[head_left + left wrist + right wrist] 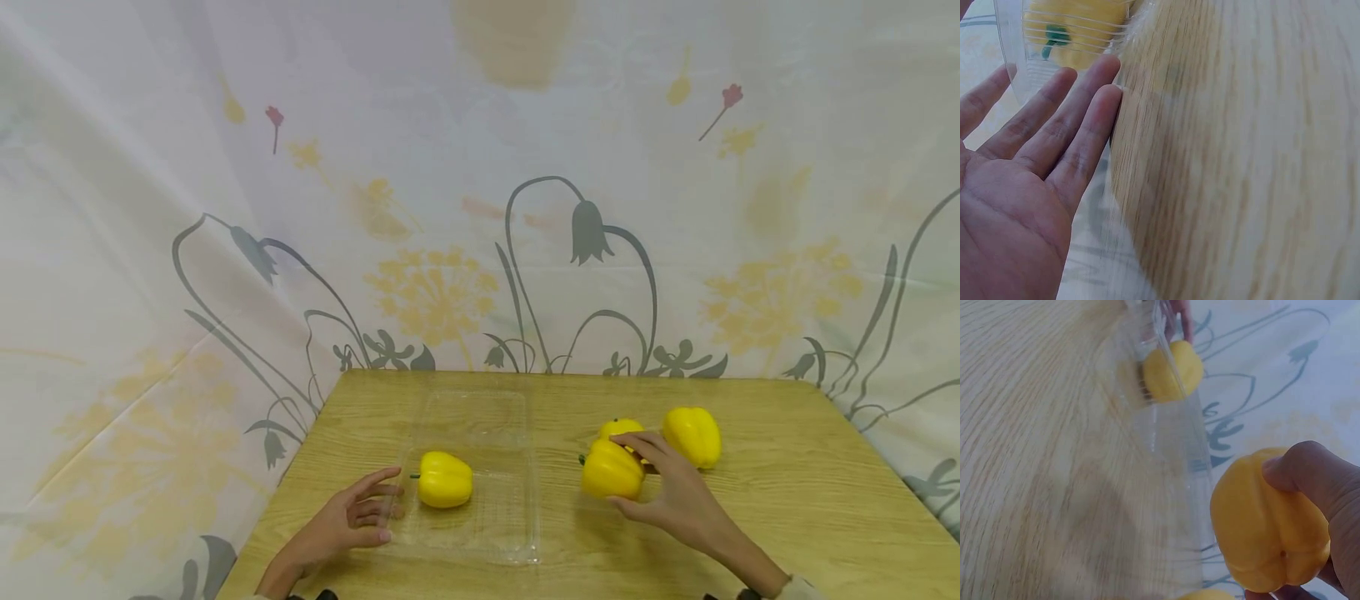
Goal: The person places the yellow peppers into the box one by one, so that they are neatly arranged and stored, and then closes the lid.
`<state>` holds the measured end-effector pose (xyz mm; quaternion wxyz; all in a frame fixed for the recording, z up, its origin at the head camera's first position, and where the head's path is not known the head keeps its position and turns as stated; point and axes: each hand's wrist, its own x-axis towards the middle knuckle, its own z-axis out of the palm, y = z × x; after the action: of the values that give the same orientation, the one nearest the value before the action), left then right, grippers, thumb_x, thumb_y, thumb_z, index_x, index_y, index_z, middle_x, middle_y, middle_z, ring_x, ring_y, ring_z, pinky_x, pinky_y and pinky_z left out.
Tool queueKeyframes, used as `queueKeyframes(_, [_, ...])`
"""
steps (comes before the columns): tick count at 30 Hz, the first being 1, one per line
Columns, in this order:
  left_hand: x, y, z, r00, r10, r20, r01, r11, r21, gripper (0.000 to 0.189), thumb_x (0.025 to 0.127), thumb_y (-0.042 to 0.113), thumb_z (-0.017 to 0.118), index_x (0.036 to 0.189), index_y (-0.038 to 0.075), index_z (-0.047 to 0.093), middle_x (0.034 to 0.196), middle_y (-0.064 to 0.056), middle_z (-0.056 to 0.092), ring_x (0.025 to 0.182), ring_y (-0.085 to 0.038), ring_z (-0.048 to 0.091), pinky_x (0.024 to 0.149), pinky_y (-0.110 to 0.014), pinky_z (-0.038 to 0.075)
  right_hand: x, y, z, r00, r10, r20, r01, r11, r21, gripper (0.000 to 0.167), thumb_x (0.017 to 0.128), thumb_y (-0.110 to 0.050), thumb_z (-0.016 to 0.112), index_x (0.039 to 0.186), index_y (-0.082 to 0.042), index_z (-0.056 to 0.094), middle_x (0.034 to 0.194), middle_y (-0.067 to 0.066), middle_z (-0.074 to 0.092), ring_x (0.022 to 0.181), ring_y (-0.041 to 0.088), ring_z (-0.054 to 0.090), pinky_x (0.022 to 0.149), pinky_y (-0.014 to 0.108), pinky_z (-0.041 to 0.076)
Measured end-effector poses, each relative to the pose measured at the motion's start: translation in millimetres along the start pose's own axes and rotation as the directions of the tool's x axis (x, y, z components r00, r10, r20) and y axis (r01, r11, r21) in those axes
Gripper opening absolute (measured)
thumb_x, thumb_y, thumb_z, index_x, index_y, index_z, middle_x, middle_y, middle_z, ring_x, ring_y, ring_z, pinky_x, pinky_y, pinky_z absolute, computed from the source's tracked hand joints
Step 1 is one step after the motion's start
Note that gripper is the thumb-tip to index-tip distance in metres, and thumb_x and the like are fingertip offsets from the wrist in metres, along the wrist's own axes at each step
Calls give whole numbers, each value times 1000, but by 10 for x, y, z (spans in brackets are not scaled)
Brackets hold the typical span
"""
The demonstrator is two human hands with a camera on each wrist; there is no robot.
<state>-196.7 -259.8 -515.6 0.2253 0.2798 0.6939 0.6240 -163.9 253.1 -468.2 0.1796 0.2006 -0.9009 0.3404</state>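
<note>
My right hand (pixel 678 500) grips a yellow bell pepper (pixel 612 471) between thumb and fingers; in the right wrist view this pepper (pixel 1269 528) hangs above the table. A clear plastic container (pixel 498 517) with its lid folded back lies left of it. Inside the container's near half a second yellow bell pepper (pixel 446 480) rests on its side, green stem to the left. At the container's left side is my left hand (pixel 352 517), its fingers extended. The left wrist view shows the left fingertips (pixel 1105 100) by the clear wall, the palm holding nothing.
Two more yellow bell peppers are on the wooden table (pixel 787 517): one (pixel 621 428) partly hidden behind the held pepper, another (pixel 692 437) farther right. A patterned curtain (pixel 480 292) hangs behind the table's far edge.
</note>
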Motion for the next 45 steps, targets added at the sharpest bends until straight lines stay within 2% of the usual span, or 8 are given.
queueKeyframes(5, [-6, 19, 12, 1000, -11, -9, 11, 1000, 3, 76, 102, -2, 61, 163, 1, 17, 153, -37, 34, 128, -41, 56, 100, -39, 54, 45, -55, 11, 999, 27, 22, -28, 999, 36, 69, 76, -32, 94, 135, -15, 64, 130, 3, 59, 106, 17, 61, 83, 29, 60])
queueKeyframes(9, [-7, 25, 14, 1000, -16, -7, 16, 1000, -4, 76, 102, -1, 61, 163, 0, 16, 153, -38, 34, 129, -44, 55, 100, -39, 54, 80, -96, 23, 999, 19, 29, -21, 998, 53, 69, 78, -35, 92, 137, -13, 64, 130, 7, 59, 106, 21, 62, 82, 29, 60])
queueKeyframes(18, [-5, -2, 3, 1000, -9, -6, 9, 1000, 12, 75, 102, -2, 60, 164, 3, 18, 152, -38, 34, 127, -41, 57, 100, -39, 55, 164, -155, 81, 998, -34, 55, 29, 995, 94, 68, 78, -35, 93, 136, -14, 64, 128, 3, 60, 101, 15, 62, 81, 29, 60])
queueKeyframes(25, [-3, 15, -1, 999, -35, -13, 35, 999, 8, 76, 102, -1, 60, 165, 4, 17, 155, -34, 34, 129, -37, 57, 101, -39, 53, 221, -183, 131, 996, -50, 69, 40, 990, 138, 67, 79, -33, 92, 136, -15, 63, 130, 4, 60, 102, 15, 62, 82, 30, 60])
queueKeyframes(32, [-12, 2, 10, 1000, 0, -16, 1, 999, 33, 75, 102, -1, 60, 164, 4, 19, 153, -36, 34, 128, -41, 57, 100, -39, 54, 268, -227, 200, 995, -55, 79, 43, 989, 144, 67, 78, -30, 93, 137, -18, 62, 131, -1, 59, 102, 13, 60, 83, 30, 60])
queueKeyframes(40, [-15, 19, 19, 999, -40, -30, 41, 999, 32, 76, 102, 0, 61, 165, 7, 19, 156, -33, 34, 129, -39, 56, 100, -39, 54, 322, -302, 260, 993, -58, 108, 38, 983, 180, 68, 79, -32, 92, 139, -19, 62, 132, -1, 57, 100, 10, 58, 82, 32, 58])
queueKeyframes(45, [-9, 25, 17, 999, -44, -30, 45, 998, 39, 76, 102, 1, 61, 165, 7, 18, 156, -33, 34, 128, -39, 56, 101, -39, 54, 343, -358, 307, 988, -74, 133, 43, 974, 222, 69, 81, -35, 90, 141, -18, 60, 133, -1, 56, 102, 11, 57, 83, 32, 58])
